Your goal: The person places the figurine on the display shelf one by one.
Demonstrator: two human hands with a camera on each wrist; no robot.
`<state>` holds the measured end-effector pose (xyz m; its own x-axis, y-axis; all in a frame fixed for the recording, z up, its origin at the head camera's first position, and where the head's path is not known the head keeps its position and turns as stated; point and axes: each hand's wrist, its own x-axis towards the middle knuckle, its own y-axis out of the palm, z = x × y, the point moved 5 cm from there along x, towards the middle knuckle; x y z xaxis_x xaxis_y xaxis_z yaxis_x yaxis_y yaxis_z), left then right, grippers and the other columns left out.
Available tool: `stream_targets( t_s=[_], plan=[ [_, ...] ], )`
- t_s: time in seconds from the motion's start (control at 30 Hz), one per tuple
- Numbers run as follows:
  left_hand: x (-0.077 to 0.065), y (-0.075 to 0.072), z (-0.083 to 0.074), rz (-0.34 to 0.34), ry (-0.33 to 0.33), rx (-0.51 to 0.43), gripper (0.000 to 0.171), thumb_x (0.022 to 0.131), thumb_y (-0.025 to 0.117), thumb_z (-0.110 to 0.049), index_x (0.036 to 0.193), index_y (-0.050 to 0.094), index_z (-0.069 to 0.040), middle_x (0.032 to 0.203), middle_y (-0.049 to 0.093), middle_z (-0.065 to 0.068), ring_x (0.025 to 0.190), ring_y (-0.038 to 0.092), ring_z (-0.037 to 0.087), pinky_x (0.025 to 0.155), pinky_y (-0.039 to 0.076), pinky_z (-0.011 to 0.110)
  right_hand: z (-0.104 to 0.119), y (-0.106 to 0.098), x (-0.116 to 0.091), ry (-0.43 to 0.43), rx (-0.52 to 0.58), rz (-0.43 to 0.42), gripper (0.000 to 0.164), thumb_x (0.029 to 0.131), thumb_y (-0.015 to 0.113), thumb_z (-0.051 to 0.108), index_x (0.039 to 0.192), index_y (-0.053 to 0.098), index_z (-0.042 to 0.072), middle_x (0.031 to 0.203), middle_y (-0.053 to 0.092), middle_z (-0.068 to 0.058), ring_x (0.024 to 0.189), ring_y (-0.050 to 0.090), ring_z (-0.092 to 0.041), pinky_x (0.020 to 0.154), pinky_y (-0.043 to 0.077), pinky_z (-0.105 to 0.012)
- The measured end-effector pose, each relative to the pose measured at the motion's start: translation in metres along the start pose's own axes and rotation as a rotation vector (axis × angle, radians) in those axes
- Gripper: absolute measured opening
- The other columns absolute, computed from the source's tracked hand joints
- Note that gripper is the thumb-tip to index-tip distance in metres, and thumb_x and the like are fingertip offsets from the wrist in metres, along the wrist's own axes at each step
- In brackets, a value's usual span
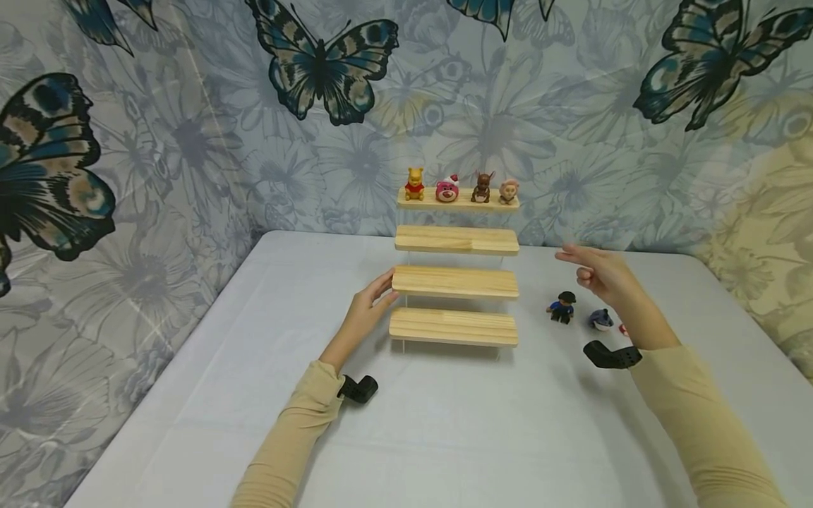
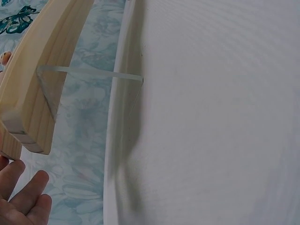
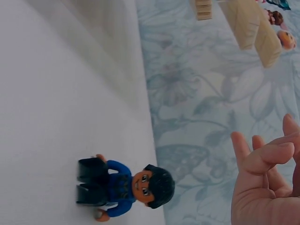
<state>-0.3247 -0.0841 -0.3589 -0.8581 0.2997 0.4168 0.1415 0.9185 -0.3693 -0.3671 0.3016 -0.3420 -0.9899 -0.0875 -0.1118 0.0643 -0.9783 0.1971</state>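
A four-tier wooden display stand (image 1: 455, 282) with clear supports stands on the table. My left hand (image 1: 365, 310) is at the left end of its second step from the bottom, fingertips touching the wood. In the left wrist view, several fingers (image 2: 30, 192) reach out loosely beside the shelf ends. My right hand (image 1: 603, 279) is raised right of the stand, holding nothing, its fingers (image 3: 241, 145) partly extended. Below it, a toy figure (image 1: 562, 308) with black hair and blue top stands on the table. Beside that are a blue-grey figurine (image 1: 600, 319) and a small red-and-white item (image 1: 623, 329), partly hidden by the wrist.
The top step holds a yellow bear in a red shirt (image 1: 415, 184), a pink bear with a red hat (image 1: 447, 189), a brown figurine (image 1: 481, 188) and a pale pink one (image 1: 509, 191). A white cloth covers the table (image 1: 444, 430); butterfly-patterned fabric (image 1: 336, 169) hangs behind it.
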Motion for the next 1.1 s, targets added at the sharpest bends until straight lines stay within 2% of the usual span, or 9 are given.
stream_targets(
  t_s=[0.5, 0.57, 0.63, 0.73, 0.8, 0.87, 0.9, 0.97, 1.1],
  plan=[
    [0.0, 0.001, -0.002, 0.008, -0.008, 0.002, 0.047, 0.092, 0.052, -0.007, 0.132, 0.035, 0.009, 0.13, 0.04, 0.022, 0.118, 0.041, 0.032, 0.097, 0.034, 0.041, -0.029, -0.016, -0.002, 0.055, -0.003, 0.046, 0.012, 0.091, 0.055, 0.019, 0.092, 0.067, 0.02, 0.093, 0.066, 0.001, 0.047, 0.039, -0.005, 0.042, 0.034, -0.016],
    [0.0, 0.001, -0.002, 0.008, -0.007, 0.002, 0.047, 0.092, 0.052, -0.007, 0.132, 0.035, 0.009, 0.13, 0.04, 0.022, 0.118, 0.041, 0.032, 0.098, 0.033, 0.042, -0.031, -0.018, -0.002, 0.052, 0.005, 0.066, 0.015, 0.09, 0.056, 0.019, 0.102, 0.065, 0.015, 0.094, 0.066, 0.001, 0.048, 0.04, -0.005, 0.042, 0.035, -0.015],
    [0.001, 0.002, -0.002, 0.011, -0.009, 0.005, 0.047, 0.092, 0.052, -0.007, 0.133, 0.035, 0.008, 0.13, 0.04, 0.022, 0.118, 0.041, 0.032, 0.097, 0.034, 0.041, -0.035, -0.02, -0.003, 0.06, -0.021, 0.076, 0.031, 0.09, 0.056, 0.02, 0.119, 0.056, 0.008, 0.094, 0.066, 0.002, 0.049, 0.04, -0.004, 0.042, 0.035, -0.015],
    [0.001, 0.002, -0.003, 0.014, -0.007, 0.018, 0.047, 0.092, 0.052, -0.007, 0.133, 0.035, 0.008, 0.131, 0.04, 0.022, 0.118, 0.042, 0.031, 0.098, 0.034, 0.04, -0.04, -0.023, -0.003, 0.089, -0.056, 0.071, 0.04, 0.09, 0.056, 0.02, 0.125, 0.047, 0.004, 0.094, 0.066, 0.005, 0.05, 0.041, -0.004, 0.042, 0.036, -0.014],
    [0.001, 0.002, -0.003, 0.012, -0.003, 0.012, 0.046, 0.092, 0.052, -0.006, 0.132, 0.035, 0.009, 0.13, 0.041, 0.023, 0.117, 0.042, 0.032, 0.097, 0.034, 0.041, -0.042, -0.024, -0.004, 0.11, -0.089, 0.057, 0.031, 0.09, 0.056, 0.02, 0.119, 0.051, 0.009, 0.094, 0.065, 0.007, 0.05, 0.041, -0.003, 0.042, 0.036, -0.013],
    [0.001, 0.002, -0.004, 0.009, 0.0, 0.007, 0.046, 0.091, 0.051, -0.006, 0.132, 0.035, 0.009, 0.13, 0.041, 0.023, 0.117, 0.042, 0.032, 0.097, 0.034, 0.042, -0.044, -0.024, -0.005, 0.123, -0.087, 0.054, 0.013, 0.091, 0.055, 0.019, 0.103, 0.059, 0.016, 0.093, 0.065, 0.007, 0.05, 0.041, -0.003, 0.041, 0.036, -0.013],
    [0.001, 0.002, -0.004, 0.009, -0.003, 0.003, 0.046, 0.091, 0.051, -0.006, 0.132, 0.035, 0.009, 0.129, 0.041, 0.023, 0.117, 0.042, 0.033, 0.097, 0.034, 0.042, -0.044, -0.024, -0.006, 0.124, -0.085, 0.054, 0.011, 0.091, 0.055, 0.018, 0.1, 0.061, 0.017, 0.093, 0.065, 0.006, 0.05, 0.041, -0.003, 0.041, 0.036, -0.014],
    [0.0, 0.002, -0.004, 0.01, -0.005, 0.007, 0.046, 0.092, 0.051, -0.006, 0.132, 0.035, 0.009, 0.129, 0.041, 0.024, 0.117, 0.042, 0.033, 0.097, 0.034, 0.043, -0.044, -0.022, -0.008, 0.132, -0.086, 0.055, 0.013, 0.092, 0.054, 0.017, 0.09, 0.065, 0.022, 0.092, 0.065, 0.006, 0.05, 0.041, -0.003, 0.041, 0.036, -0.015],
    [0.0, 0.001, -0.002, 0.003, -0.008, 0.026, 0.046, 0.092, 0.051, -0.007, 0.132, 0.035, 0.01, 0.129, 0.041, 0.023, 0.117, 0.042, 0.032, 0.097, 0.034, 0.041, -0.046, -0.021, -0.007, 0.144, -0.117, 0.049, 0.017, 0.092, 0.052, 0.017, 0.087, 0.067, 0.023, 0.092, 0.065, 0.005, 0.05, 0.041, -0.004, 0.041, 0.035, -0.016]
  ],
)
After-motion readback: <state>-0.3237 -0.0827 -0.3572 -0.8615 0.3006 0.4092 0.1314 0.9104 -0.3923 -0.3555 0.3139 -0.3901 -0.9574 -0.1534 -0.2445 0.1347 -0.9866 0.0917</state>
